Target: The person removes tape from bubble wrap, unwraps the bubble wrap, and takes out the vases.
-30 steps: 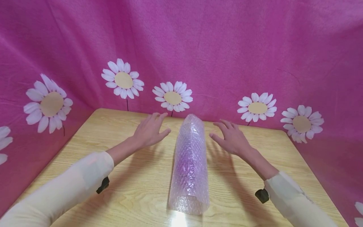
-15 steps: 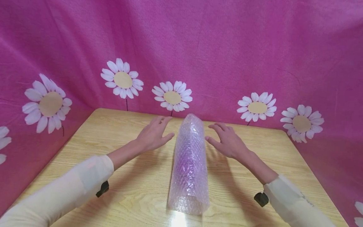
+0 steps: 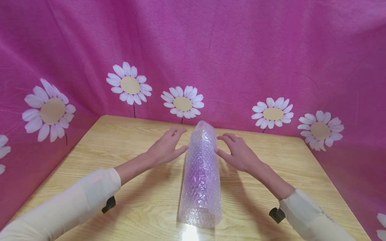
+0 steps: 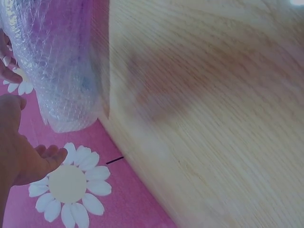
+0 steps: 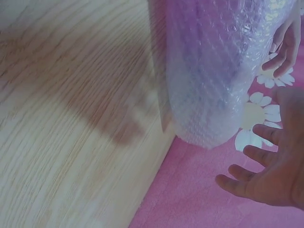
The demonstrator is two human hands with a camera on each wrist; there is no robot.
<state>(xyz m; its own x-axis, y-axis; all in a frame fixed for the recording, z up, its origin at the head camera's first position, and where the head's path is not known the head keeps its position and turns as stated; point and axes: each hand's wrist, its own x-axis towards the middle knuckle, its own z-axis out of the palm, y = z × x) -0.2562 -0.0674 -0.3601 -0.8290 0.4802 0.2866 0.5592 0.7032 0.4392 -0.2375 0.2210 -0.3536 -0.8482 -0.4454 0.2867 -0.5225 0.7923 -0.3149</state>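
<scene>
A roll of bubble wrap (image 3: pixel 200 174) lies lengthwise on the wooden table, pointing away from me, with something purple showing through its layers. My left hand (image 3: pixel 167 147) hovers at its left side near the far end, fingers loosely bent and thumb tip right at the wrap's edge. On the opposite side my right hand (image 3: pixel 238 152) has its fingers spread and its thumb tip at the wrap's right edge. In the right wrist view the fingers of the right hand (image 5: pixel 270 171) reach toward the bubble wrap (image 5: pixel 204 85) with nothing in them.
The wooden table (image 3: pixel 135 207) has its far edge against a pink cloth (image 3: pixel 229 60) printed with white daisies. This cloth also hangs along both sides. A dark wrist camera (image 3: pixel 276 215) sits under the right sleeve, another dark camera (image 3: pixel 108 204) under the left.
Both hands have moved inward and slightly toward me, closing on the bubble wrap from either side. The roll has stayed in place.
</scene>
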